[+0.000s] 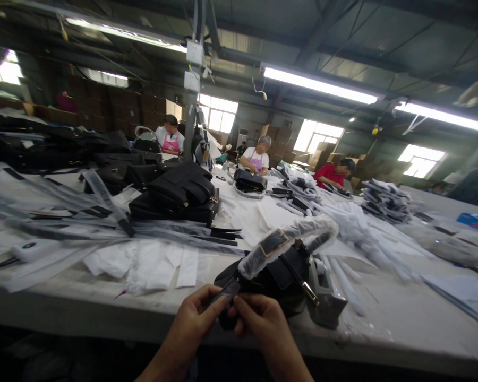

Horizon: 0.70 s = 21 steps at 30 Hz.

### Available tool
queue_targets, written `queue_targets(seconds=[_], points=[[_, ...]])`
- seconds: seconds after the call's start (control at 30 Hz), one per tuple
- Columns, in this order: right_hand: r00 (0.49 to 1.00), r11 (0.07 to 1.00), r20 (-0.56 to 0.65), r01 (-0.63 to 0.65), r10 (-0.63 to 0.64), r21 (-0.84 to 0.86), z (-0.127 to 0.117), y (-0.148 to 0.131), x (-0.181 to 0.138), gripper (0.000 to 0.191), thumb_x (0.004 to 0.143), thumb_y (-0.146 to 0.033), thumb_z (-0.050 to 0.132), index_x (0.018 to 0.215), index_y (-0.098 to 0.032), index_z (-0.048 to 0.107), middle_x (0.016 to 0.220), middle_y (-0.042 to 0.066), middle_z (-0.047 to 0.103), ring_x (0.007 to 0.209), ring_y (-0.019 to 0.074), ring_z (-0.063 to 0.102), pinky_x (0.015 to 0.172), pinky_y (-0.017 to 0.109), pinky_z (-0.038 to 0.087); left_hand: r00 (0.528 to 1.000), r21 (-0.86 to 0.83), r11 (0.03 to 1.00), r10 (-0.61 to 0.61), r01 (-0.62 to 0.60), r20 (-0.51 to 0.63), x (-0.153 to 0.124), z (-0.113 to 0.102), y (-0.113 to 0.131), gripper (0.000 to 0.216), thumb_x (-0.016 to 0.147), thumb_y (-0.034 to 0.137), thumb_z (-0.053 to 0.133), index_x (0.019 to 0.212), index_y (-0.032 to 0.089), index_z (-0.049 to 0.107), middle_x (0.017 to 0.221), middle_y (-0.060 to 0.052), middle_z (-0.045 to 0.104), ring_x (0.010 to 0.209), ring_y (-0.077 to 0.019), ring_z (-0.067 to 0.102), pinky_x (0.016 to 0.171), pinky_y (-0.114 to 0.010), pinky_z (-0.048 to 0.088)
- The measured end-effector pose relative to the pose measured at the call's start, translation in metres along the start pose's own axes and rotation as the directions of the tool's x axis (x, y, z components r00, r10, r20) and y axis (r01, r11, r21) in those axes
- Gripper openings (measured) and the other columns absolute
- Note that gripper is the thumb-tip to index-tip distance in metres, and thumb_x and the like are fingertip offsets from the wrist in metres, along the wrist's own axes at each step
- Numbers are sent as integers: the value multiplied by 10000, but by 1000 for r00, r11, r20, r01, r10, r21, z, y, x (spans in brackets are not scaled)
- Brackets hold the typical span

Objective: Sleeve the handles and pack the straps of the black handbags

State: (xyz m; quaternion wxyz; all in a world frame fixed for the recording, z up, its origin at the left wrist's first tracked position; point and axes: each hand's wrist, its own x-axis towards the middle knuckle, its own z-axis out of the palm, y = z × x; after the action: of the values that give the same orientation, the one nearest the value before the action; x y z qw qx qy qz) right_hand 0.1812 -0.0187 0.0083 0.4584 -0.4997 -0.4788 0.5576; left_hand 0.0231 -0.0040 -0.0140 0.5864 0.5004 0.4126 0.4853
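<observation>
A black handbag (281, 270) with gold-coloured hardware lies near the front edge of the table. Its handle (289, 241) is wrapped in clear plastic film and arches over the top. My left hand (201, 313) is closed on the near end of the bag's strap, thumb on top. Close beside it, my right hand (258, 315) pinches at the same end with thumb and fingers together. What exactly lies between the right fingertips is partly hidden. Just right of the bag stands a grey tape dispenser (326, 297).
Several black bags (179, 191) are piled at the left behind film-wrapped straps (103, 201). White paper pieces (143, 262) lie nearer. White wrapped strips (354, 228) and a stack of wrapped items (386, 199) occupy the right. Co-workers (257, 156) work across the table; a post (191, 116) rises behind the bags.
</observation>
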Motion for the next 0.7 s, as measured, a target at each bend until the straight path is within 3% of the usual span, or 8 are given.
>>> queue_targets(seconds=[0.1, 0.2, 0.33, 0.47, 0.57, 0.7], points=[[996, 992, -2, -89, 90, 85, -1, 3, -2, 463, 675, -573, 770, 723, -113, 749, 661, 54, 685, 400, 52, 496, 408, 161, 397, 993, -41, 993, -106, 108, 44, -2, 1, 4, 371, 748, 517, 718, 830, 157, 684, 582, 37, 576, 440, -54, 372, 411, -162, 258], [995, 997, -61, -71, 74, 38, 0, 8, -5, 506, 678, -611, 748, 712, -106, 744, 654, 75, 693, 365, 64, 497, 376, 174, 366, 979, -54, 981, -179, 185, 100, -2, -1, 5, 427, 726, 572, 712, 811, 160, 638, 478, 90, 440, 370, -26, 229, 364, -158, 142], [989, 993, -145, 17, -34, -117, -1, 15, -8, 495, 729, -601, 715, 738, -107, 746, 684, 102, 719, 407, 92, 537, 416, 193, 391, 970, -40, 976, -208, 214, 128, -2, -4, 5, 458, 731, 606, 689, 737, 164, 568, 492, 97, 409, 362, -18, 233, 350, -153, 144], [986, 983, -126, 84, -105, -165, 0, 17, -14, 432, 806, -547, 665, 780, -126, 755, 679, 89, 723, 471, 114, 561, 478, 207, 409, 957, -26, 971, -231, 240, 178, -6, -3, 10, 458, 782, 604, 642, 754, 151, 581, 553, 73, 468, 362, -6, 245, 352, -155, 139], [979, 976, -140, 124, -151, -179, 6, 16, -17, 382, 830, -508, 644, 827, -143, 760, 735, 80, 733, 513, 132, 581, 501, 214, 427, 944, -49, 958, -270, 284, 191, -10, 0, 11, 491, 733, 641, 664, 745, 156, 582, 534, 77, 470, 335, -1, 215, 340, -163, 119], [956, 966, -204, 173, -211, -192, 18, 16, -16, 347, 840, -450, 611, 746, -148, 752, 573, 31, 650, 532, 155, 571, 525, 223, 439, 937, -72, 949, -289, 308, 197, -12, 5, 7, 524, 696, 674, 673, 706, 157, 587, 470, 96, 409, 314, -3, 185, 324, -167, 112]])
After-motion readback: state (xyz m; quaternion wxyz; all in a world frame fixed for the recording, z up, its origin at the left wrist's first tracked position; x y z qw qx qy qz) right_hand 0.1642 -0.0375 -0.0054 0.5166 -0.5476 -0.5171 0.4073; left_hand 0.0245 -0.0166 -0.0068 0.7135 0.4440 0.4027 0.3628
